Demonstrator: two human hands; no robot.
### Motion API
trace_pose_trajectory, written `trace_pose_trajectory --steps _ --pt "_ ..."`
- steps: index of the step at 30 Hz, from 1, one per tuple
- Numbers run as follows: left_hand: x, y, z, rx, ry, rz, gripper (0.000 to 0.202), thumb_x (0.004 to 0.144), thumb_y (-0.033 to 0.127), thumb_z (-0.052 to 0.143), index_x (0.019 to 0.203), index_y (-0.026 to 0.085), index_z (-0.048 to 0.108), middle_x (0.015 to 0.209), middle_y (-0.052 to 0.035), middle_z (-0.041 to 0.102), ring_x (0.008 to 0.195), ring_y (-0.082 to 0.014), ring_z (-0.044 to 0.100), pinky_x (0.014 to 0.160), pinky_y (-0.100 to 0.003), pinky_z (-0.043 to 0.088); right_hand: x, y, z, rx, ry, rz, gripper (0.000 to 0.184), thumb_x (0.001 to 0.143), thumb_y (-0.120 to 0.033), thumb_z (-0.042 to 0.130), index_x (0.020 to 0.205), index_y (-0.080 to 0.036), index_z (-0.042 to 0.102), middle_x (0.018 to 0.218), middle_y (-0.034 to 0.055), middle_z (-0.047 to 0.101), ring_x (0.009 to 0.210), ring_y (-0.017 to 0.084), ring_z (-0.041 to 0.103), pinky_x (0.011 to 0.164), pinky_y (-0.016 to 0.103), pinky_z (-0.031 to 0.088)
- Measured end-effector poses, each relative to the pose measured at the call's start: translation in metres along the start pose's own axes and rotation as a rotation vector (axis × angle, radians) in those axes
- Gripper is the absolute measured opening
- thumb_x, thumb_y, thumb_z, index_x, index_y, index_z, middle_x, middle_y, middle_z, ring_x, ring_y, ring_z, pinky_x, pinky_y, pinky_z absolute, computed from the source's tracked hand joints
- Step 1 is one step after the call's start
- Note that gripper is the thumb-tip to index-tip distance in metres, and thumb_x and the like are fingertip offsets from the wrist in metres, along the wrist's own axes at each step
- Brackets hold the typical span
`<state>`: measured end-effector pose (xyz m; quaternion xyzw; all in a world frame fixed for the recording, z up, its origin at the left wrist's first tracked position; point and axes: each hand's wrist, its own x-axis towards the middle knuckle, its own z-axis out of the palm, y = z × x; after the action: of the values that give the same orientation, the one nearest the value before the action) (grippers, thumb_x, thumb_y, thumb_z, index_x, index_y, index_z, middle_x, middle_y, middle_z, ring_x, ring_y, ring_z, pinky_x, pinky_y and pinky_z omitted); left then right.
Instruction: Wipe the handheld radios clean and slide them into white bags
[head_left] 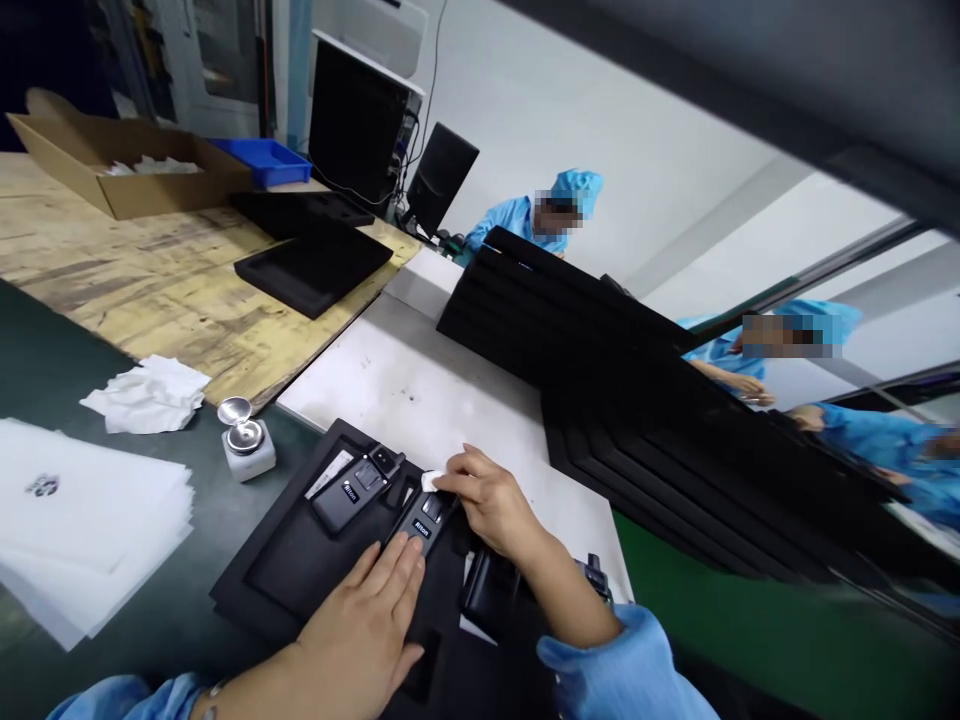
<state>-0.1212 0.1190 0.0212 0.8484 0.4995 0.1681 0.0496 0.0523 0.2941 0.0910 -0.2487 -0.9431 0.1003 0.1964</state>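
Note:
A black handheld radio (428,513) with a "Riton" label lies in a black foam tray (277,575). My left hand (361,620) rests on its lower part, fingers stretched out flat. Between the pinched fingers of my right hand (491,497) is a small white wipe (430,481), touching the radio's upper end. To the left, a second radio (358,491) sits tilted in the same tray, with a white slip beside it. Partly under my right forearm is another black device (487,590), and the top of one more (592,574) shows past the arm.
Stacked black foam trays (660,460) rise at the right. A metal-lidded dispenser bottle (248,447), crumpled white wipes (150,393) and white sheets (82,520) lie left. A cardboard box (127,185), blue bin (270,163) and foam trays (315,265) stand behind. Several co-workers in blue sit beyond.

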Motion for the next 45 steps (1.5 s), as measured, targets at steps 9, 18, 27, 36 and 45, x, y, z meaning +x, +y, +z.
trace_pose_trajectory --steps 9,18,27,36,45 --pt "0.0 -0.005 -0.013 0.052 0.037 0.046 0.058 0.097 0.042 0.042 0.145 0.01 0.04 0.154 -0.0111 0.036 0.141 -0.0263 0.034 0.109 -0.04 0.037 -0.042 0.005 -0.023 0.003 -0.002 0.056 0.039 0.09 -0.007 0.041 0.096 -0.028 0.073 0.085 0.0009 0.061 0.077 0.013 0.063 0.106 0.056 0.043" --pt "-0.022 -0.027 -0.026 0.207 0.136 -0.214 0.06 0.092 0.042 0.05 0.141 0.007 0.046 0.153 -0.0153 0.036 0.142 -0.032 0.031 0.115 -0.046 0.026 0.084 -0.027 0.038 0.058 0.011 -0.047 0.048 0.079 0.003 0.043 0.096 -0.027 0.076 0.084 0.0009 0.063 0.076 0.013 0.061 0.111 0.051 0.035" --pt "-0.021 -0.026 -0.023 0.048 0.059 -0.271 0.06 0.09 0.038 0.049 0.141 0.007 0.046 0.154 -0.0164 0.032 0.144 -0.0324 0.026 0.114 -0.044 0.032 0.034 -0.017 0.024 0.067 -0.053 -0.045 0.044 0.086 -0.001 0.041 0.098 -0.028 0.074 0.082 -0.0001 0.06 0.074 0.012 0.061 0.109 0.057 0.038" --pt "-0.029 -0.026 -0.026 0.062 0.154 -0.222 0.052 0.097 0.039 0.041 0.136 0.006 0.053 0.144 -0.0168 0.049 0.139 -0.031 0.038 0.113 -0.04 0.034 0.045 -0.077 0.036 -0.052 0.096 -0.002 0.037 0.087 -0.004 0.045 0.102 -0.025 0.072 0.087 0.0031 0.06 0.079 0.016 0.059 0.11 0.057 0.035" --pt "-0.028 -0.026 -0.03 0.024 0.129 -0.224 0.051 0.098 0.038 0.039 0.133 0.005 0.055 0.136 -0.0158 0.057 0.136 -0.0322 0.04 0.111 -0.042 0.036 0.033 -0.094 0.048 -0.266 -0.064 -0.066 0.037 0.081 0.001 0.045 0.099 -0.019 0.071 0.083 0.0059 0.058 0.074 0.02 0.053 0.108 0.057 0.038"
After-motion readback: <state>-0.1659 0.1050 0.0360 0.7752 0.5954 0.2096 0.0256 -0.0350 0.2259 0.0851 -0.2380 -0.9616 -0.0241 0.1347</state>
